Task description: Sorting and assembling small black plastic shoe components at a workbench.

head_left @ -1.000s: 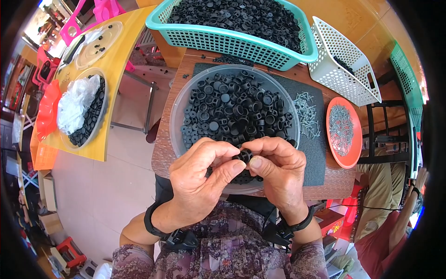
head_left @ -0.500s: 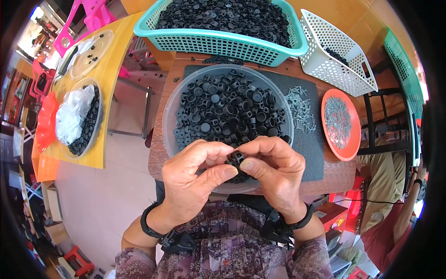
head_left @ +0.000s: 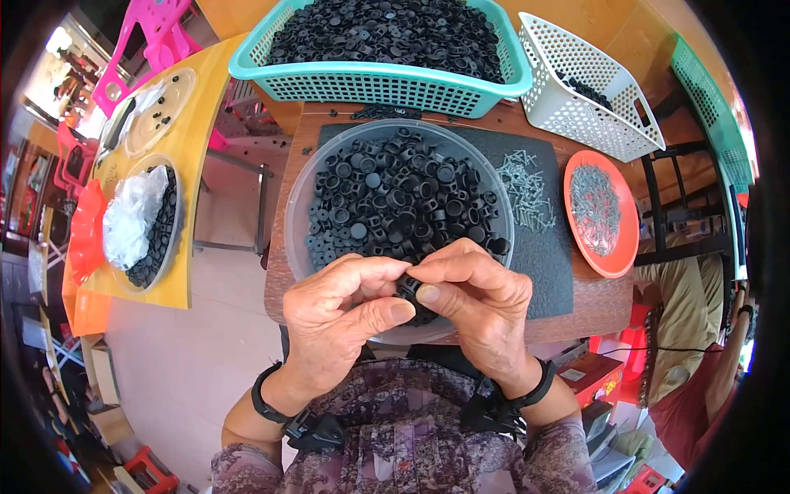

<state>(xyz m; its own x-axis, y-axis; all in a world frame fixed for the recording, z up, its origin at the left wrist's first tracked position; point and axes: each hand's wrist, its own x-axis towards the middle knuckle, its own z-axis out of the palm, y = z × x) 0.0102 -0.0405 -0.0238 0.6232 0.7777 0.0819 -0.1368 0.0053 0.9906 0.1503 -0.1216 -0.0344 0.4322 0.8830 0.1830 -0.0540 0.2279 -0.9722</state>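
Observation:
Between the fingertips of both hands is a small black plastic part point(head_left: 407, 287), partly covered by the thumbs and forefingers. My left hand point(head_left: 341, 309) pinches it from the left, thumb stretched beneath the forefinger. From the right, my right hand point(head_left: 481, 300) grips the same part with thumb and forefinger. Both hands hover over the near rim of a clear round tub point(head_left: 298, 239), filled with black ring-shaped pieces and flat caps. Whether a screw is in the part cannot be made out.
Loose screws point(head_left: 525, 189) lie on a dark mat point(head_left: 547, 288); more fill an orange-red dish point(head_left: 619, 262). Behind the tub stand a teal basket point(head_left: 362, 89) of black parts and a white basket point(head_left: 576, 115). At left is a yellow table point(head_left: 185, 247); another person's arm point(head_left: 728, 362) shows far right.
The view has shifted slightly. My hands keep their pinch on the black part, which appears turned a little, with the fingers closer around it.

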